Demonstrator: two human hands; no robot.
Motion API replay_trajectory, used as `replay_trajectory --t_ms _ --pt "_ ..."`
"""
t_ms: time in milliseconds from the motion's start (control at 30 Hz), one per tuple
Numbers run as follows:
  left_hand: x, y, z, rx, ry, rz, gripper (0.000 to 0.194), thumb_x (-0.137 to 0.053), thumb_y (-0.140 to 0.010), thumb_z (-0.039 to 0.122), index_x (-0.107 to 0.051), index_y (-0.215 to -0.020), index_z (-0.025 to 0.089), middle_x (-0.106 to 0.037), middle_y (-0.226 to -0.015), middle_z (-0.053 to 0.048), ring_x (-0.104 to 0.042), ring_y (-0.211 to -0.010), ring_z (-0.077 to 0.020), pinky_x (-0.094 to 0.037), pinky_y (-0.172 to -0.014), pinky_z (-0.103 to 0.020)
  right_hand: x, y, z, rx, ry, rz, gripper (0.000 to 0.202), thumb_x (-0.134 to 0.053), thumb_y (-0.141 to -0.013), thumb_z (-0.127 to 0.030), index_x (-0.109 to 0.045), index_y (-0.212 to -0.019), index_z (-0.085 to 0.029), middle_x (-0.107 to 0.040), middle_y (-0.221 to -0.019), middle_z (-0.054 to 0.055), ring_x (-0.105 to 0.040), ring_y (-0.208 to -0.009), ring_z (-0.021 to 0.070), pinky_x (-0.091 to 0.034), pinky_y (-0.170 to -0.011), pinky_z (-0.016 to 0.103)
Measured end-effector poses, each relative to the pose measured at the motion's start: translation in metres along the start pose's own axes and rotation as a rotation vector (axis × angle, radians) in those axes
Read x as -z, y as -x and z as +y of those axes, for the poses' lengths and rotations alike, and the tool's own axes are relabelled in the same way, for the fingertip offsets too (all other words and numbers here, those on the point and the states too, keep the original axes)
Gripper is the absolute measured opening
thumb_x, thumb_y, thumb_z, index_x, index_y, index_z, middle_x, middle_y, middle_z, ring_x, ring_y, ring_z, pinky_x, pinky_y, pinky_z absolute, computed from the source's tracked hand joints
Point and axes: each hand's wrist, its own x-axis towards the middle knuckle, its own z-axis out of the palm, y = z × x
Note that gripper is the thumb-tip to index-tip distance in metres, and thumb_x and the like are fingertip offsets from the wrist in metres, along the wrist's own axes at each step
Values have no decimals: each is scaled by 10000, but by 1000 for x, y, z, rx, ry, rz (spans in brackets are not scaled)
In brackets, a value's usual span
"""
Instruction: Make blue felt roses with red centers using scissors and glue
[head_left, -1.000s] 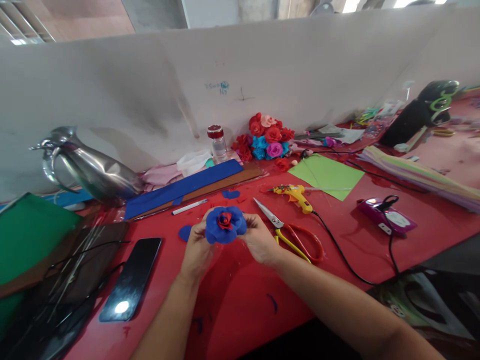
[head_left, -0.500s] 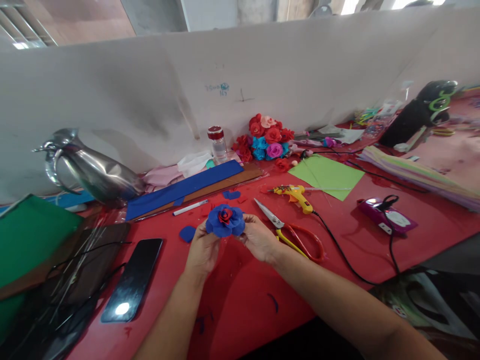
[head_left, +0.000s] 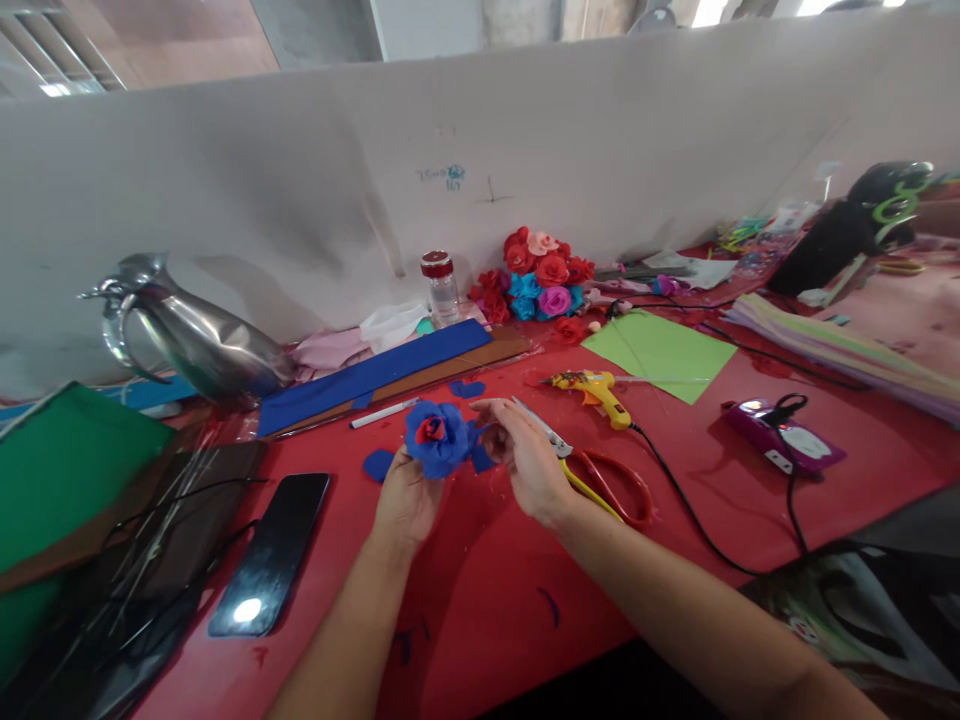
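A blue paper flower with a red centre [head_left: 437, 438] is held from below by my left hand [head_left: 411, 500], its face turned up and a little to the left. My right hand [head_left: 529, 455] is raised just right of the flower, fingers bent and apart, with nothing visible in them. Beneath its fingers a blue petal piece [head_left: 481, 458] shows. Partly behind my right hand lie scissors with red and yellow handles [head_left: 611, 485]. Another cut blue petal [head_left: 377, 465] rests on the table left of the flower.
A yellow glue gun [head_left: 596, 390] lies right of centre, its cord running to a purple power socket [head_left: 787, 437]. Around are a phone [head_left: 274, 550], a white pen [head_left: 384, 413], blue paper strip [head_left: 375, 375], green sheet [head_left: 660, 350], steel jug [head_left: 202, 335], glass jar [head_left: 442, 290] and paper flowers [head_left: 540, 275].
My right hand has come off the flower and moved slightly right and up. The flower, still in my left hand, has tilted left. The view has shifted slightly.
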Motion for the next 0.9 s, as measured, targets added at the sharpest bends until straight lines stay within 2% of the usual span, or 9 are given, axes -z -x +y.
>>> replay_trajectory --t_ms 100,200,233,333,467,633,733,833,900 --pt "-1 -1 -1 20 27 -1 111 -734 -659 119 -668 -718 187 -691 -749 28 -630 -683 -115 -522 -711 -250 -2 2 2 -20 -7 -39 284 -632 -710 -472 -670 -787 -201 -595 -716 -10 -421 -535 89 -253 -477 238" --pt "0 -2 -1 67 54 62 15 -662 -753 197 -667 -767 194 -687 -789 7 -626 -700 -136 -528 -691 -282 -2 3 6 -75 4 -48 230 -643 -672 -416 -654 -743 -198 -573 -652 -23 -416 -503 86 -245 -466 239" --pt "0 -2 -1 89 67 83 44 -623 -781 203 -667 -778 194 -684 -791 -1 -622 -693 -141 -530 -674 -289 -2 2 6 -85 13 -40 203 -643 -655 -388 -646 -727 -198 -560 -624 -31 -411 -492 85 -247 -465 240" --pt "2 -2 1 191 121 92 124 -548 -793 136 -657 -772 190 -667 -754 -16 -600 -647 -143 -539 -659 -307 -2 1 7 -103 39 -10 131 -619 -604 -298 -623 -689 -198 -538 -579 -47 -401 -475 82 -270 -476 240" --pt "4 -2 5 299 252 44 121 -547 -751 65 -612 -710 159 -628 -724 -27 -558 -592 -112 -543 -664 -306 -2 2 6 -111 40 -7 67 -574 -566 -250 -578 -598 -191 -507 -522 -52 -380 -475 79 -256 -481 235" --pt "2 0 7 320 404 33 154 -497 -744 11 -552 -677 138 -578 -748 -35 -540 -606 -89 -543 -677 -268 2 2 8 -66 -6 -7 67 -491 -563 -254 -497 -529 -197 -466 -475 -43 -332 -439 81 -185 -448 246" --pt "0 0 8 344 436 73 187 -449 -761 -3 -552 -683 132 -569 -745 -44 -543 -604 -85 -539 -656 -241 3 0 10 -58 -48 3 162 -507 -609 -295 -449 -488 -204 -447 -465 -41 -321 -426 81 -174 -436 253" --pt "-1 -1 7 330 366 96 197 -466 -780 8 -575 -676 136 -597 -732 -42 -551 -589 -85 -534 -643 -233 2 0 11 -36 41 25 311 -598 -670 -375 -448 -462 -199 -431 -458 -48 -316 -431 74 -216 -437 246" --pt "-2 -1 3 258 258 86 170 -533 -765 25 -603 -672 149 -621 -703 -25 -564 -584 -94 -533 -651 -243 -1 1 12 0 115 11 266 -677 -656 -374 -532 -529 -191 -485 -511 -48 -367 -463 76 -286 -465 235"
